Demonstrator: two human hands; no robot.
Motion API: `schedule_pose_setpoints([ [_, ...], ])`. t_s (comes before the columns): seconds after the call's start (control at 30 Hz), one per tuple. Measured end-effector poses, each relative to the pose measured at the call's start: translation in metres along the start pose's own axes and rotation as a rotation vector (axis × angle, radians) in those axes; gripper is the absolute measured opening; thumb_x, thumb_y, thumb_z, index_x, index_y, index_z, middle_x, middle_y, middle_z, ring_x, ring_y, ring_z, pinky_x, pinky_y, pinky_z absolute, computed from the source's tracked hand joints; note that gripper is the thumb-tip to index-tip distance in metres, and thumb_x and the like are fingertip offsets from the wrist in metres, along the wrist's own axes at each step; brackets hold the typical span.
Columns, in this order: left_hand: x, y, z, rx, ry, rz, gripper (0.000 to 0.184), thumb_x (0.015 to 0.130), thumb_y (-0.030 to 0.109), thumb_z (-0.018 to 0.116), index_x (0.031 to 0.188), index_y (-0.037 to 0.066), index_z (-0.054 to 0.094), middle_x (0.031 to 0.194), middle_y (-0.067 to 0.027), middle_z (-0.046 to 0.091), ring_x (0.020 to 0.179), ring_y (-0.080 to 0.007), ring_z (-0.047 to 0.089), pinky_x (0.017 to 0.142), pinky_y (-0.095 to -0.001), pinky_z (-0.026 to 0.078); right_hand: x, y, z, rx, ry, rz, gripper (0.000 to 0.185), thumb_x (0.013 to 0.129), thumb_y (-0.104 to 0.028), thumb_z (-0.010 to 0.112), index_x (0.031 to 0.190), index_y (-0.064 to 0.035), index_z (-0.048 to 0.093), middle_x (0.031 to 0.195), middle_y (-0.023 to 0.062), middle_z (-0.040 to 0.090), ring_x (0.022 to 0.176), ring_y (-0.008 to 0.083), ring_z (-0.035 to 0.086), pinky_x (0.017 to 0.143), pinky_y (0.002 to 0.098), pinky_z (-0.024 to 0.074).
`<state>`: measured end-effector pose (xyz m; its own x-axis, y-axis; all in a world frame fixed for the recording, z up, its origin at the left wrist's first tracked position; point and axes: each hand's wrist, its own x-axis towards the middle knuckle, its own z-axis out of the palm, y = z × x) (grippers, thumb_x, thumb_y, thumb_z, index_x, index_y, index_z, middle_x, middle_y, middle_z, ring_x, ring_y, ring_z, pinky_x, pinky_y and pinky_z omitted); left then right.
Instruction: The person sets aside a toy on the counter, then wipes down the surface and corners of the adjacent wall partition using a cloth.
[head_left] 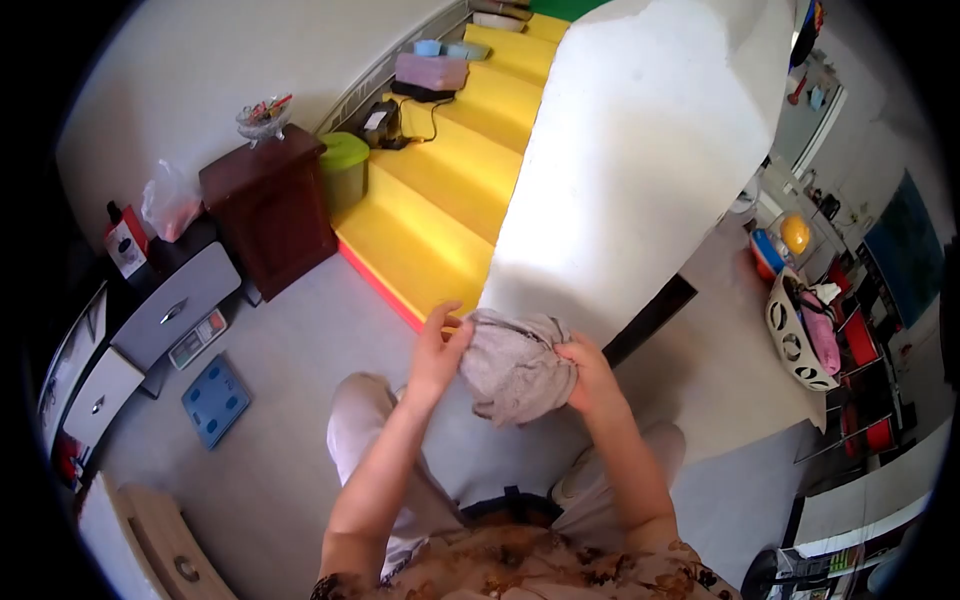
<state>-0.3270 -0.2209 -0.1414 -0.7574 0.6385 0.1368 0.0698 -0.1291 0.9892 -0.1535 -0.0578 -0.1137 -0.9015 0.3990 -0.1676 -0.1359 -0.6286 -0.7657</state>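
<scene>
- Standing near the left edge, a desk with grey drawer fronts (175, 305) has a translucent plastic bag (172, 205) on top, with something reddish inside.
- On the floor beside the desk lies a blue bathroom scale (216, 400).
- Next comes a dark red-brown wooden cabinet (268, 215), a clear glass bowl (265, 122) of small items on its top.
- Close to the cabinet is a bin with a lime-green lid (345, 150), beside the yellow staircase (415, 235), which carries a pink box (431, 72) on an upper step.
- The left hand (436, 352) is at the left edge of the bunched grey-brown cloth (517, 368), its fingers curved and partly spread, touching the fabric; whether they pinch it cannot be told.
- Between the two hands, the cloth is raised above the floor in front of the person, crumpled into a rounded bundle with a dark line across its upper part.
- The right hand (592, 375) is clamped on the cloth's right side, thumb over the front, other fingers mostly hidden.
- Beyond the hands rises a white stair wall (640, 150).
- At far right, a cream plastic basket (795, 335) with dark oval openings holds pink and white fabric, near red chairs (858, 338).
</scene>
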Motion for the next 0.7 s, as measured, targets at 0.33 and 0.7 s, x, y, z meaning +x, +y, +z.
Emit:
schedule_pose_setpoints([
  [0.33,-0.05,-0.022,0.04,-0.421,-0.476,0.035,0.088,0.078,-0.007,0.071,0.155,0.006,0.03,0.141,-0.0114,0.051,0.128,-0.0214,0.052,0.106,-0.036,0.044,-0.027,0.001,0.019,-0.387,-0.131,0.015,0.038,0.095,-0.013,0.063,0.129,0.0035,0.056,0.117,0.0118,0.065,0.103,0.0187,0.064,0.091,0.0342,0.0519],
  [0.7,0.01,0.066,0.068,-0.267,-0.45,-0.028,0.062,0.079,-0.014,0.053,0.139,0.005,0.055,0.123,-0.008,0.065,0.113,-0.0168,0.061,0.098,-0.0284,0.048,-0.089,-0.06,-0.02,-0.705,0.037,-0.353,0.041,0.097,-0.015,0.066,0.133,0.0019,0.057,0.11,0.011,0.071,0.093,0.0128,0.066,0.081,0.0282,0.0536],
])
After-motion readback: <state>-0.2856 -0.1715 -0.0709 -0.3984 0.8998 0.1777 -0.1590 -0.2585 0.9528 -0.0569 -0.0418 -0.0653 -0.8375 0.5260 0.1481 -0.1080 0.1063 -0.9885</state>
